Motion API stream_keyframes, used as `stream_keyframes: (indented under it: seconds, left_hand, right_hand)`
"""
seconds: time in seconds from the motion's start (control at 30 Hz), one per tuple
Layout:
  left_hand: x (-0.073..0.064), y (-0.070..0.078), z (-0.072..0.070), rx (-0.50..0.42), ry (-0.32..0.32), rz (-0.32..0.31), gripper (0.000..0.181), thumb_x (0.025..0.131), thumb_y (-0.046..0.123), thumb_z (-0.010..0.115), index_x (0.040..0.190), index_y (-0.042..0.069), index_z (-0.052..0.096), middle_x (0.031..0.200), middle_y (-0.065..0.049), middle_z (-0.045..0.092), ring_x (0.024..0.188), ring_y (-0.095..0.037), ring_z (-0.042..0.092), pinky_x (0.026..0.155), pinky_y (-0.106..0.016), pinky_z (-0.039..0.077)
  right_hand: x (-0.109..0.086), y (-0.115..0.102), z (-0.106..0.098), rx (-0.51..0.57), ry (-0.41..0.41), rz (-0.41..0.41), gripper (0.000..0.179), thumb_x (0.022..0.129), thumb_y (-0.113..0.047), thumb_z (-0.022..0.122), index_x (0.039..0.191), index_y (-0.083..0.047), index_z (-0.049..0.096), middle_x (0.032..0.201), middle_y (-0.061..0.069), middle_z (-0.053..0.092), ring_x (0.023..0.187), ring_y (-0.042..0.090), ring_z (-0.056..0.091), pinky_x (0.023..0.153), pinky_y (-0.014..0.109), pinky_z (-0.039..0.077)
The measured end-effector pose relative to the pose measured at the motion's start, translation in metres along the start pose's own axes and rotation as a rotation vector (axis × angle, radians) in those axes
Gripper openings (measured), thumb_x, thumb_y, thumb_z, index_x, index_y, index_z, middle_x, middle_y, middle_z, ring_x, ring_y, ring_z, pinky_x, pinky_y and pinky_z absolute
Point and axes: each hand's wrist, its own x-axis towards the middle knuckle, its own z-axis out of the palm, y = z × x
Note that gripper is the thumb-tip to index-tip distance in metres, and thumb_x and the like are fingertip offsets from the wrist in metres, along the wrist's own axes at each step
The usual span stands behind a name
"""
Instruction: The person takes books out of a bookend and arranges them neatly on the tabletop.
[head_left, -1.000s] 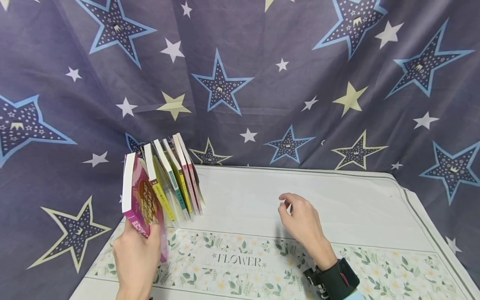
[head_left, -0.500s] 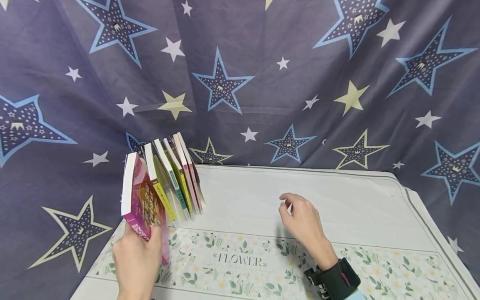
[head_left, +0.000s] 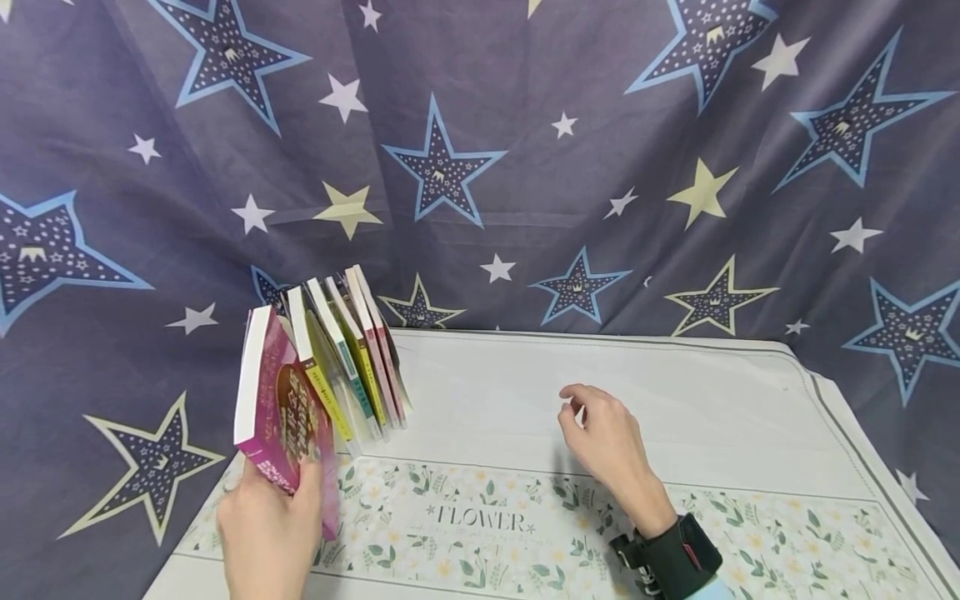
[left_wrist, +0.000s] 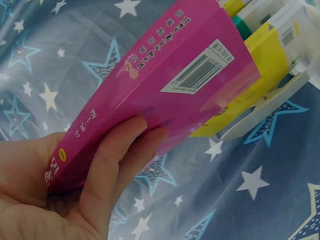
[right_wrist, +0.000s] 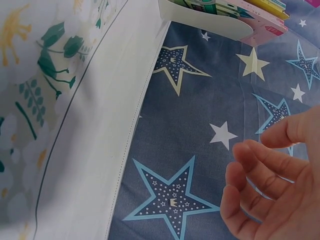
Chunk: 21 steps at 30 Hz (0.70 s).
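Observation:
A thick magenta book [head_left: 281, 408] stands upright at the left of the head view, and my left hand [head_left: 270, 525] grips it by the spine. In the left wrist view the fingers press its back cover below a white barcode label [left_wrist: 197, 70], the spine lying against the palm. Just right of the book a row of several books [head_left: 348, 358] leans to the left. My right hand [head_left: 603, 433] hovers over the right half of the table, fingers loosely curled and holding nothing.
A white holder [right_wrist: 205, 20] keeps the row of books together in the right wrist view. The white table [head_left: 480, 392] carries a floral "FLOWER" strip. Behind it hangs a dark star-patterned curtain [head_left: 525, 192]. A black band [head_left: 671, 554] wraps the right wrist.
My left hand has drawn the magenta book slightly toward me and to the left, away from the row. The right hand stays in place.

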Motion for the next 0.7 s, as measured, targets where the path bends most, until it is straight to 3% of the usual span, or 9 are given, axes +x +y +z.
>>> stream_keyframes:
  seconds: [0.23, 0.7]
  left_hand:
    - [-0.002, 0.011, -0.01, 0.004, 0.024, 0.023, 0.028, 0.09, 0.009, 0.072, 0.107, -0.012, 0.067, 0.085, -0.038, 0.069, 0.076, -0.064, 0.064, 0.07, -0.073, 0.048]
    - [-0.008, 0.016, -0.017, 0.002, 0.034, 0.074, 0.027, 0.085, 0.005, 0.073, 0.102, -0.015, 0.068, 0.084, -0.037, 0.069, 0.074, -0.063, 0.065, 0.07, -0.074, 0.048]
  right_hand:
    - [0.0, -0.001, 0.0, -0.003, 0.005, -0.005, 0.021, 0.097, -0.012, 0.062, 0.11, -0.012, 0.079, 0.084, -0.005, 0.067, 0.065, 0.011, 0.05, 0.056, 0.032, 0.043]
    - [-0.001, -0.001, 0.0, 0.001, -0.001, -0.006, 0.021, 0.097, -0.012, 0.062, 0.11, -0.012, 0.079, 0.084, -0.005, 0.067, 0.065, 0.011, 0.05, 0.056, 0.032, 0.043]
